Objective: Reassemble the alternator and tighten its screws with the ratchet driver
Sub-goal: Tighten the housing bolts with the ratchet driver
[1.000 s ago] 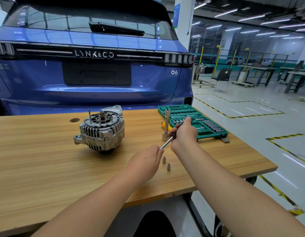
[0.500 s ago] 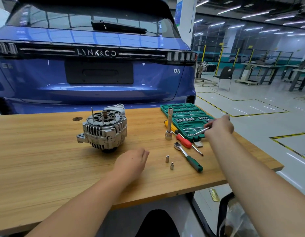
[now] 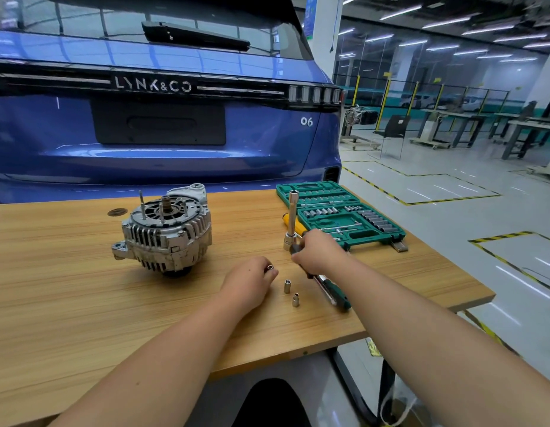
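The silver alternator (image 3: 165,232) stands on the wooden table (image 3: 67,303), studs and shaft pointing up. My left hand (image 3: 252,282) pinches a small silver socket (image 3: 270,267) at its fingertips, just right of the alternator. My right hand (image 3: 316,254) grips a dark-handled tool (image 3: 294,249) beside an upright long socket (image 3: 292,220). The green-handled ratchet driver (image 3: 333,292) lies on the table under my right wrist. Two small sockets (image 3: 287,286) (image 3: 295,299) stand between my hands. The right hand hides most of the dark tool.
An open green socket case (image 3: 338,211) sits at the table's back right. A yellow-handled screwdriver (image 3: 287,218) lies in front of it, partly hidden. A blue car (image 3: 162,124) stands close behind the table. The table's right edge (image 3: 470,288) drops to the workshop floor.
My right hand came back from the socket case and took hold of a dark-handled tool near the upright socket. My left hand now pinches a small socket.
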Motion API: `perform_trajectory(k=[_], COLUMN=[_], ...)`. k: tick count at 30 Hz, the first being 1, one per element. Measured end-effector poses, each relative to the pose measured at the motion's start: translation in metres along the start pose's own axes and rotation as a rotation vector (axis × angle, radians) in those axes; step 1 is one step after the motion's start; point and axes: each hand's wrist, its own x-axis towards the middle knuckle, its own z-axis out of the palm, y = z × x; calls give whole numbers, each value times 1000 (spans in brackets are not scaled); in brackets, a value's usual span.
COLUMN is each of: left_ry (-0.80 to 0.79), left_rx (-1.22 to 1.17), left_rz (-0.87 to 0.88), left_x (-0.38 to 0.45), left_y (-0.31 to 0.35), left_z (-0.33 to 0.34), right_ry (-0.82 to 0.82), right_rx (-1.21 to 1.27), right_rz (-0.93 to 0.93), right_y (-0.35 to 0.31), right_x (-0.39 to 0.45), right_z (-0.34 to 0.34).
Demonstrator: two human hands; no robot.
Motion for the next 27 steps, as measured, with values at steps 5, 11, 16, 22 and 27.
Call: perform_trajectory(k=[5, 11, 16, 22, 27], left_ry=[-14, -35, -53, -73, -77], left_rx=[16, 46, 11, -54, -65], left_rz=[-27, -18, -13, 16, 48], left_x=[14, 24, 27, 22, 6], left_y=[8, 12, 8, -1, -6], left_z=[10, 17, 16, 8, -13], right_ry=[-29, -44, -35, 43, 195], right_rx=[-298, -320, -328, -239, -27], right_rz=[-62, -55, -52, -51, -237], right_y=[3, 11, 9, 1, -34], right_x=[1, 5, 6, 5, -6], right_z=[15, 28, 29, 7, 3])
